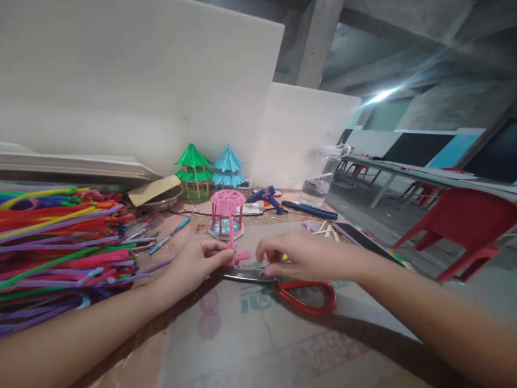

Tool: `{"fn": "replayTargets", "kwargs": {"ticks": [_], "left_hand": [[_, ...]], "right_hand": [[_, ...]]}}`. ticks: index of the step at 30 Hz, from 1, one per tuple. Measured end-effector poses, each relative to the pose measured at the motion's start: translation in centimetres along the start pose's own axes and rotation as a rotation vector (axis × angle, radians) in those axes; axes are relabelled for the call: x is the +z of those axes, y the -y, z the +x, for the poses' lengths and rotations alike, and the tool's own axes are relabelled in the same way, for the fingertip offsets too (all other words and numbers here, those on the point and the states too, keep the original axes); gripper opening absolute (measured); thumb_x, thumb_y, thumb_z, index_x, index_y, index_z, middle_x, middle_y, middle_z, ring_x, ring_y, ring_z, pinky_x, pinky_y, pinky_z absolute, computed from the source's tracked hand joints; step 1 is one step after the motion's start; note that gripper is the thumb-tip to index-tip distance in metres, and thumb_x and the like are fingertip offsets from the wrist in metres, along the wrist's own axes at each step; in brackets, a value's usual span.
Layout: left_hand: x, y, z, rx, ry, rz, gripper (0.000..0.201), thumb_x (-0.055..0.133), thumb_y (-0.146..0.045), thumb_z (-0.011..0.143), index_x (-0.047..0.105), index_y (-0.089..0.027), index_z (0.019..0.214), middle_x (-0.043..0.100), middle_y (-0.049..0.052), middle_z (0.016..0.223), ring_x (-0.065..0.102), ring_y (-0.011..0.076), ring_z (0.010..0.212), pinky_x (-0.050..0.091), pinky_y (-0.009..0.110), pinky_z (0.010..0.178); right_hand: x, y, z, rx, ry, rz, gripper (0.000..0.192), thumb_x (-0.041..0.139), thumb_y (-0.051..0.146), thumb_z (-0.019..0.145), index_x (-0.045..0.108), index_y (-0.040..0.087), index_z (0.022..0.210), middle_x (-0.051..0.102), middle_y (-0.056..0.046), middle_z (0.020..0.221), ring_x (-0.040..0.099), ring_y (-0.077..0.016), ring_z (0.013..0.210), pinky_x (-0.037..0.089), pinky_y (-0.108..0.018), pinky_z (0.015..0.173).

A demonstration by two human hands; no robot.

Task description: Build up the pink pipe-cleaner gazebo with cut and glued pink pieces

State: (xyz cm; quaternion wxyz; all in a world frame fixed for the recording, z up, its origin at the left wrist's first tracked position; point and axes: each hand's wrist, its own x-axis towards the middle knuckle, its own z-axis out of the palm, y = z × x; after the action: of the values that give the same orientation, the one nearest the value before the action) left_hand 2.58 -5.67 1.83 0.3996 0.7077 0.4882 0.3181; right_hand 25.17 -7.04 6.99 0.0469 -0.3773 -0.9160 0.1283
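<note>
Pink strips [231,233], seemingly not yet stuck on, pinched in the left hand [197,261] just in front of a little pink house [227,205] already standing and roofed, near a bent, loose right hand [301,253] with nothing seen inside, by red scissors [281,291], before finished-looking green [192,158] and blue houses [228,160].

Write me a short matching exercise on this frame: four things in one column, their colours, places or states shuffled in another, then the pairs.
Things:
1. Left hand
2. Scissors
3. Green-roofed model
4. Glue gun

Descriptions:
A. Standing left of the blue-roofed model in the picture
B. Blue, right of the pink-roofed model
C. Pinching pink pieces
D. Red-handled, lying on the work surface

Pairs: 1-C, 2-D, 3-A, 4-B
</note>
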Motion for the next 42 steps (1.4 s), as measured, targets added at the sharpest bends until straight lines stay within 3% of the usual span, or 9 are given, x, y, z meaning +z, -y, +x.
{"fn": "replayTargets", "kwargs": {"ticks": [3, 6, 9, 13, 19, 25, 30, 36, 42], "left_hand": [[0.1, 0.0, -0.1, -0.035, 0.013, 0.016, 0.040, 0.056, -0.051, 0.076, 0.069, -0.013, 0.077, 0.067, 0.006, 0.069, 0.050, 0.0120, 0.052, 0.030, 0.019, 0.040], [0.2, 0.2, 0.0, -0.024, 0.017, -0.011, 0.039, 0.056, -0.050, 0.077, 0.068, -0.013, 0.074, 0.068, 0.006, 0.069, 0.051, 0.0120, 0.053, 0.029, 0.019, 0.041], [0.2, 0.3, 0.0, -0.014, -0.005, -0.054, 0.036, 0.059, -0.049, 0.074, 0.067, -0.014, 0.074, 0.068, 0.005, 0.068, 0.052, 0.0122, 0.053, 0.031, 0.019, 0.043], [0.1, 0.1, 0.0, -0.034, -0.055, -0.085, 0.035, 0.061, -0.049, 0.072, 0.067, -0.014, 0.075, 0.067, 0.004, 0.065, 0.054, 0.0130, 0.051, 0.032, 0.020, 0.041], [-0.1, 0.0, 0.0, 0.004, -0.096, -0.101, 0.033, 0.058, -0.048, 0.076, 0.064, -0.015, 0.075, 0.068, 0.004, 0.068, 0.060, 0.0148, 0.054, 0.033, 0.020, 0.041], [0.1, 0.0, -0.1, 0.004, -0.049, -0.155, 0.032, 0.059, -0.046, 0.075, 0.064, -0.014, 0.074, 0.068, 0.004, 0.063, 0.050, 0.0096, 0.043, 0.029, 0.019, 0.038], [0.3, -0.4, -0.5, -0.008, -0.019, -0.132, 0.034, 0.058, -0.046, 0.074, 0.066, -0.014, 0.077, 0.069, 0.004, 0.065, 0.043, 0.0078, 0.039, 0.027, 0.019, 0.037], [0.3, -0.6, -0.7, 0.009, -0.021, -0.091, 0.034, 0.059, -0.046, 0.073, 0.071, -0.014, 0.078, 0.061, 0.000, 0.054, 0.044, 0.0100, 0.043, 0.026, 0.020, 0.039], [0.2, -0.1, -0.2, 0.008, 0.038, -0.110, 0.036, 0.059, -0.047, 0.075, 0.071, -0.013, 0.080, 0.065, 0.003, 0.062, 0.040, 0.0076, 0.042, 0.025, 0.019, 0.038]], "right_hand": [[-0.8, -1.1, -1.7, 0.071, 0.177, -0.117, 0.029, 0.064, 0.027, 0.078, 0.061, 0.024, 0.106, 0.064, -0.003, 0.093, 0.059, -0.0182, 0.077, 0.037, -0.024, 0.060], [-0.1, -2.1, -2.7, 0.060, 0.144, -0.113, 0.043, 0.066, 0.025, 0.075, 0.057, 0.028, 0.118, 0.062, -0.004, 0.101, 0.060, -0.0197, 0.083, 0.039, -0.025, 0.065], [0.8, -2.8, -2.9, -0.049, 0.137, -0.075, 0.050, 0.056, 0.023, 0.082, 0.049, 0.031, 0.131, 0.059, -0.005, 0.103, 0.060, -0.0186, 0.087, 0.041, -0.025, 0.068], [1.5, -3.0, -2.7, -0.040, 0.163, -0.091, 0.064, 0.056, 0.014, 0.073, 0.044, 0.025, 0.134, 0.055, -0.007, 0.103, 0.058, -0.0169, 0.079, 0.041, -0.024, 0.065], [2.4, -2.7, -3.4, -0.034, 0.069, 0.006, 0.035, 0.051, 0.009, 0.077, 0.056, 0.023, 0.109, 0.060, -0.005, 0.102, 0.058, -0.0164, 0.086, 0.043, -0.025, 0.071], [1.5, -4.6, -4.3, 0.060, -0.090, 0.068, 0.039, 0.048, 0.019, 0.084, 0.048, 0.021, 0.123, 0.059, -0.010, 0.116, 0.057, -0.0206, 0.102, 0.044, -0.032, 0.086], [0.3, -6.9, -3.3, 0.127, -0.043, 0.092, 0.045, 0.057, 0.043, 0.080, 0.048, 0.016, 0.115, 0.059, -0.011, 0.108, 0.057, -0.0240, 0.095, 0.047, -0.036, 0.080], [-0.1, -6.6, -0.7, 0.103, -0.018, 0.097, 0.054, 0.065, 0.046, 0.074, 0.051, 0.016, 0.116, 0.059, -0.008, 0.103, 0.055, -0.0225, 0.091, 0.045, -0.033, 0.079], [0.2, -6.5, 0.6, -0.002, 0.057, 0.170, 0.048, 0.060, 0.053, 0.077, 0.055, 0.016, 0.108, 0.057, -0.004, 0.096, 0.053, -0.0183, 0.083, 0.042, -0.028, 0.071]]}}
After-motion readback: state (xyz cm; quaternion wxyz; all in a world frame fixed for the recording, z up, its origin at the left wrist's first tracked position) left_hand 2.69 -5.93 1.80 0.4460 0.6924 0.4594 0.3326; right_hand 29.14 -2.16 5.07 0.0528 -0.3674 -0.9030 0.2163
